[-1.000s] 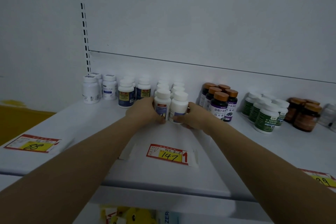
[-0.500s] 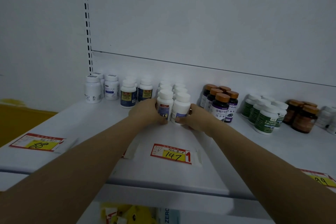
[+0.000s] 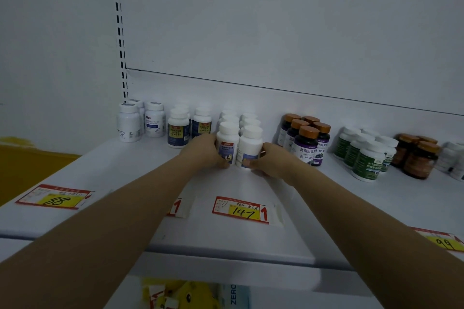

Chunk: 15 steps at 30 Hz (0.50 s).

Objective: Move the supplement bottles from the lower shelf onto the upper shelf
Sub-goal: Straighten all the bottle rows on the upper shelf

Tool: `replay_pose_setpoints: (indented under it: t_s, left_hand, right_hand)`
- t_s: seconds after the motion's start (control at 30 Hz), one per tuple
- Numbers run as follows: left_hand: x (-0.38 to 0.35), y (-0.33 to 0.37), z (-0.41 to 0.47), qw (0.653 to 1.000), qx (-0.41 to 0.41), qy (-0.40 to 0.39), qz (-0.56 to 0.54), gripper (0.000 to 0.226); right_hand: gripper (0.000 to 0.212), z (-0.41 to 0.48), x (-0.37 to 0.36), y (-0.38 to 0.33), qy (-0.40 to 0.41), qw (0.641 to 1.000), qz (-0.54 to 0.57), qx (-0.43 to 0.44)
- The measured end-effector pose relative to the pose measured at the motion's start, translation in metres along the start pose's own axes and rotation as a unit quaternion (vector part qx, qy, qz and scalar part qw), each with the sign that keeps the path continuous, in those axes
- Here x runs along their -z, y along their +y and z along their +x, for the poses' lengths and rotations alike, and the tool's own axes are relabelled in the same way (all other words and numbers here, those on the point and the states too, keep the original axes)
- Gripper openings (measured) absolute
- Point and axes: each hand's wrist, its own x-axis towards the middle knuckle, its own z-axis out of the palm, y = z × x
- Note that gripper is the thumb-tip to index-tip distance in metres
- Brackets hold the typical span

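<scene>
In the head view, we have two white-capped supplement bottles [image 3: 238,145] standing upright and touching each other on the upper shelf [image 3: 82,173], set back from its front edge and roughly midway along it, directly in front of more white-capped bottles [image 3: 239,118] of the same kind that run back toward the rear wall. We judge these bottles to be light, rigid plastic with smooth, glossy labels, so they will not give under pressure but could slip or topple if nudged near the cap; the sensible place to hold them is low on the body, squeezing the pair together as one block. That is how our hands sit now: the left hand [image 3: 203,152] is cupped against the outer side of the left bottle and the right hand [image 3: 272,160] against the outer side of the right one, thumbs low in front, both pressing inward so the pair is clamped between them. Both forearms reach forward over the front edge, nearly straight. We cannot quite tell whether the bottle bases rest on the shelf or hang just above it, since the fingers hide the bottoms. Amber-capped bottles [image 3: 305,140] stand just to the right, blue-labelled ones [image 3: 178,130] to the left, and the price tag [image 3: 241,209] marked 147 lies near the front edge.
</scene>
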Motion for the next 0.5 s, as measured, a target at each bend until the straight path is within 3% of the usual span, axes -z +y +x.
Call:
replay_pose_setpoints:
  t_s: [0.2,0.37,0.5]
  left_hand:
    - [0.002,0.003,0.000,0.999,0.002,-0.026,0.024,0.055]
    - [0.007,0.005,-0.014,0.997,0.065,-0.025,0.019,0.061]
    - [0.006,0.028,-0.036,0.992,0.001,0.082,0.097,0.057]
  right_hand:
    - [0.046,-0.005,0.000,0.000,-0.004,1.000,-0.015,-0.012]
    - [0.048,-0.019,0.010,0.001,-0.004,0.997,-0.063,-0.039]
    - [0.044,-0.040,0.037,0.019,-0.025,0.989,-0.128,-0.068]
